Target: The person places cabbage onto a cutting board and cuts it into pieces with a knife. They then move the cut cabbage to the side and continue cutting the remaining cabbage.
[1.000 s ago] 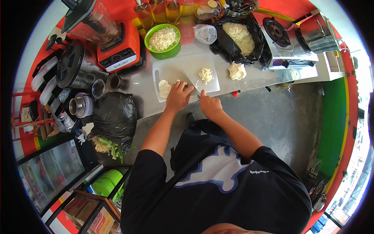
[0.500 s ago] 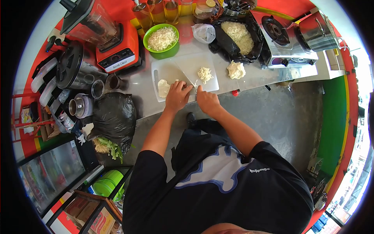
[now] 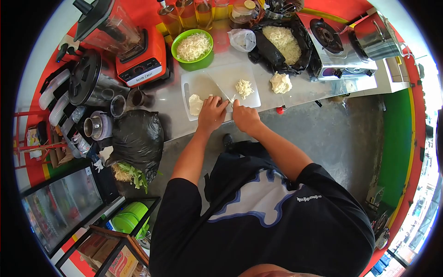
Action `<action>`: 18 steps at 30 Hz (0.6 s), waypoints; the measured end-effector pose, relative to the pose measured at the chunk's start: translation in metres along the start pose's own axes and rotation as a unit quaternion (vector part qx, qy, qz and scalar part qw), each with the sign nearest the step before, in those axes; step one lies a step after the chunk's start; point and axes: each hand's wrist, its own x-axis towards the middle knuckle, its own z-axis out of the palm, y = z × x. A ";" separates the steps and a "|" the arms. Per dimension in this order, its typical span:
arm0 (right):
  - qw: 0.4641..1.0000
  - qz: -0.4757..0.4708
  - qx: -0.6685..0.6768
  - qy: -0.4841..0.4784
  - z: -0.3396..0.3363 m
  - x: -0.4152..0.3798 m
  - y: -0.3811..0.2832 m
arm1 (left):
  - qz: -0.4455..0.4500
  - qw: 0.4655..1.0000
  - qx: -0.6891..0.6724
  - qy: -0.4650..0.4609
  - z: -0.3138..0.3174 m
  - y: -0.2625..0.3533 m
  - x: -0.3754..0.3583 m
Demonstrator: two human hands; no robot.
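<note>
On the white cutting board (image 3: pixel 241 73), my right hand (image 3: pixel 246 116) is closed around the handle of a knife (image 3: pixel 218 84), whose blade points away to the upper left. My left hand (image 3: pixel 212 113) has its fingers curled down on the board beside the blade, over a pale, cabbage-like piece mostly hidden beneath them. Left of that hand lies a flat pale cabbage piece (image 3: pixel 195 105). A small heap of pale shreds (image 3: pixel 244 88) sits right of the blade. Off the board to the right is a pale cabbage lump (image 3: pixel 280 83).
Behind the board stand a green bowl (image 3: pixel 198 63) of shreds and a shred-filled black bag (image 3: pixel 265 48). A gas stove (image 3: pixel 339 69) is at right. The red blender (image 3: pixel 144 64) and another black bag (image 3: pixel 138 138) are at left. The counter's front edge runs below my wrists.
The view shifts slightly, with the scene a few pixels to the right. My hands, the knife and the cabbage pieces keep nearly the same places on the board.
</note>
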 end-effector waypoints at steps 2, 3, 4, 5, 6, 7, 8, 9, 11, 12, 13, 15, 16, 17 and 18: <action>1.000 -0.005 0.006 -0.023 -0.008 -0.004 -0.001 | -0.006 1.000 -0.006 0.010 0.001 0.000 0.000; 1.000 -0.007 0.005 -0.022 -0.005 -0.008 0.000 | -0.007 1.000 -0.005 0.012 0.001 0.000 0.000; 1.000 -0.004 -0.016 -0.008 0.001 -0.013 0.001 | -0.005 1.000 -0.002 0.013 0.002 -0.001 0.000; 0.999 0.000 -0.036 0.006 0.006 -0.016 0.002 | -0.003 1.000 0.000 0.013 0.002 -0.002 0.000; 0.999 0.000 -0.037 0.005 0.008 -0.014 0.002 | -0.004 1.000 0.000 0.013 0.003 -0.003 -0.001; 1.000 0.015 -0.025 -0.003 0.011 -0.012 0.001 | 0.002 1.000 0.002 0.023 0.005 -0.004 0.000; 0.999 0.030 -0.013 -0.011 0.013 -0.010 0.001 | 0.008 0.999 0.004 0.032 0.006 -0.005 0.000; 0.999 0.031 -0.012 -0.012 0.013 -0.006 0.001 | 0.008 1.000 0.003 0.030 0.005 -0.004 0.001; 0.999 -0.009 -0.018 0.032 0.013 0.002 0.002 | -0.002 1.000 0.005 0.014 0.003 -0.002 0.001; 0.999 -0.007 -0.016 0.032 0.012 0.001 0.000 | -0.001 1.000 0.005 0.012 0.003 -0.002 -0.001; 0.999 -0.009 -0.027 0.021 0.009 0.001 -0.002 | -0.005 1.000 0.006 0.013 0.003 -0.002 -0.001; 0.999 -0.008 -0.039 0.014 0.005 -0.003 -0.002 | -0.005 1.000 0.008 0.017 0.004 -0.003 0.002; 0.999 0.001 -0.033 0.016 0.009 -0.011 -0.003 | 0.000 1.000 0.008 0.028 0.005 -0.002 0.002; 0.999 0.009 -0.026 0.018 0.012 -0.015 -0.003 | 0.004 0.999 0.009 0.039 0.005 -0.003 0.002; 0.999 0.008 -0.027 0.020 0.013 -0.015 -0.004 | 0.004 0.999 0.010 0.040 0.005 -0.003 0.003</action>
